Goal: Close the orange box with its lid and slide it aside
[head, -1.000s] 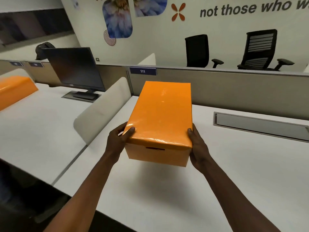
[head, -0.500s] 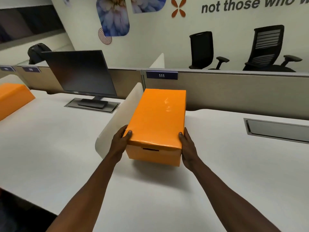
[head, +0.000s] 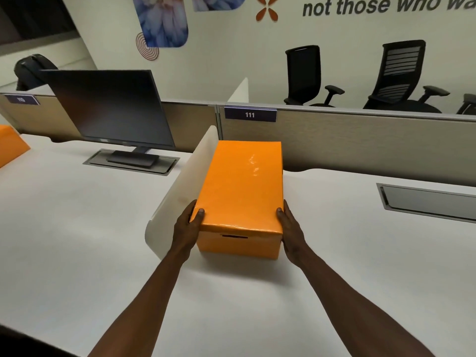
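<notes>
Orange box [head: 238, 244], lid [head: 242, 186] seated flush on top, resting on the white counter [head: 347, 266] with its long left side just beside the curved white divider [head: 180, 191]. A dark slot shows in the near end wall below the lid edge. Left hand [head: 186, 228] pressed against the near left corner, thumb over the lid rim; right hand [head: 291, 233] flat against the near right corner, so both hands clamp the box between them. Beyond the divider stands a dark monitor [head: 110, 106]. Behind the box, a partition bears label 111 [head: 249, 114]; two black chairs [head: 401, 76] stand farther back.
</notes>
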The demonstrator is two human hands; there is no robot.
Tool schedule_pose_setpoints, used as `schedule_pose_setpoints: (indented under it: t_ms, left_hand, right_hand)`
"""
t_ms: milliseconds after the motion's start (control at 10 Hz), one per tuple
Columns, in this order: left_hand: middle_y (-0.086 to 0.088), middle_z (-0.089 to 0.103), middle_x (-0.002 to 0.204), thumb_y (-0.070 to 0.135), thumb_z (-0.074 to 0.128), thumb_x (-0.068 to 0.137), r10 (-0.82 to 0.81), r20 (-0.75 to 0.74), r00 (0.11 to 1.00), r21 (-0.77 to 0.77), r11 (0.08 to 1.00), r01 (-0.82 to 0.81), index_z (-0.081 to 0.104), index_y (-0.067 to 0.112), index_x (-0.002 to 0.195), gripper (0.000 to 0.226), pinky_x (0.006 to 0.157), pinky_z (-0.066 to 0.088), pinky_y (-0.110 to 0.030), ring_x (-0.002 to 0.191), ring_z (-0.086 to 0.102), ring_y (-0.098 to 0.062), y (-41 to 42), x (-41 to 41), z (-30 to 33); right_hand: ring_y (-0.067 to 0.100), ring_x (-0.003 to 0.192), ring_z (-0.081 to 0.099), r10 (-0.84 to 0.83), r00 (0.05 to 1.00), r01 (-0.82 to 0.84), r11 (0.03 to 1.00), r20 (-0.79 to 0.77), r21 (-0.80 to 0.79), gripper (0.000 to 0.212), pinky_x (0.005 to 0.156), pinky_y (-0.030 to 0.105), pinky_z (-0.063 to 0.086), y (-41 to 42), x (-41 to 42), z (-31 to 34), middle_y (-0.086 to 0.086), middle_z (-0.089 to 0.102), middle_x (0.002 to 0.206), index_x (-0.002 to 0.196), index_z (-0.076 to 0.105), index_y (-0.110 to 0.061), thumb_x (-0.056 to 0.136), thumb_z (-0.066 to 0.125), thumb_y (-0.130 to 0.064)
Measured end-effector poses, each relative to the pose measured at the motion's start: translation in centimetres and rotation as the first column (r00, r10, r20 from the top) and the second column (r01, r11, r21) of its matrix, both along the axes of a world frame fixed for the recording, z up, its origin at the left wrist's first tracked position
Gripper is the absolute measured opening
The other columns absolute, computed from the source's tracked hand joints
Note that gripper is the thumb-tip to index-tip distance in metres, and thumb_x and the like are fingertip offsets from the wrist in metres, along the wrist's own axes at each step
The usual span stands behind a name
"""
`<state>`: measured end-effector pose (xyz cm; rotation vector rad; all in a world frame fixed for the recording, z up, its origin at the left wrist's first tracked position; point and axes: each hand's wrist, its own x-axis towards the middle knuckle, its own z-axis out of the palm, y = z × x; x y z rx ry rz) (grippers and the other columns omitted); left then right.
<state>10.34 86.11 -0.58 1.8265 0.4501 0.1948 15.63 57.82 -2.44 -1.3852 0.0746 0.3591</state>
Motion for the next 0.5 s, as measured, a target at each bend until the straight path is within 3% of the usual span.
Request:
schedule_pose_setpoints:
  t_ms: [100,200,300,400,500]
  left_hand:
    - [-0.011,0.057,0.15,0.035,0.055,0.106,0.016,-0.008,1.0,0.071,0.997,-0.016,0.047,0.022,0.155,0.051,0.107,0.049,-0.048,0.132,0.056,-0.034,-0.4,0.0,0.3]
    - [-0.018,0.057,0.15,0.019,0.061,0.103,0.081,0.091,0.993,0.32,0.942,-0.106,0.051,0.008,0.15,0.049,0.115,0.044,-0.052,0.138,0.054,-0.038,-1.8,-0.5,1.7]
    - [-0.02,0.054,0.155,0.01,0.063,0.1,-0.039,0.204,0.978,0.55,0.831,-0.082,0.051,0.006,0.151,0.053,0.122,0.038,-0.055,0.148,0.045,-0.039,-3.5,-1.0,3.3]
    - [-0.018,0.051,0.158,0.011,0.066,0.098,-0.132,0.222,0.966,0.62,0.784,-0.035,0.049,0.009,0.153,0.057,0.123,0.036,-0.055,0.153,0.038,-0.038,-5.3,-1.0,4.5]
    - [-0.017,0.045,0.162,0.016,0.068,0.097,-0.26,0.217,0.941,0.68,0.732,0.046,0.046,0.009,0.155,0.062,0.126,0.032,-0.055,0.157,0.03,-0.036,-8.5,-0.5,6.2]
  right_hand:
    - [0.026,0.139,0.047,0.011,1.0,-0.011,0.998,0.009,-0.065,0.083,0.112,0.055,0.042,-0.5,0.2,0.0,-0.001,0.036,0.161,0.159,0.017,-0.039,0.087,0.052,-0.064]
    - [0.028,0.144,0.039,0.009,0.999,0.003,0.961,0.042,-0.278,0.088,0.114,0.054,0.037,-1.9,0.1,0.7,0.003,0.034,0.163,0.159,0.021,-0.037,0.083,0.049,-0.072]
    - [0.027,0.134,0.049,-0.016,0.974,0.131,0.854,0.227,-0.504,0.083,0.099,0.039,0.044,-3.8,-0.2,2.2,0.009,0.046,0.154,0.157,0.028,-0.033,0.087,0.053,-0.07]
    - [0.031,0.139,0.044,0.05,0.941,0.219,0.663,0.334,-0.716,0.085,0.105,0.047,0.043,-5.6,0.5,3.2,0.014,0.042,0.156,0.159,0.024,-0.026,0.091,0.055,-0.065]
    - [0.037,0.146,0.031,0.236,0.88,0.335,0.31,0.413,-0.89,0.089,0.109,0.055,0.036,-8.1,1.2,5.8,0.017,0.03,0.162,0.16,0.016,-0.022,0.091,0.053,-0.064]
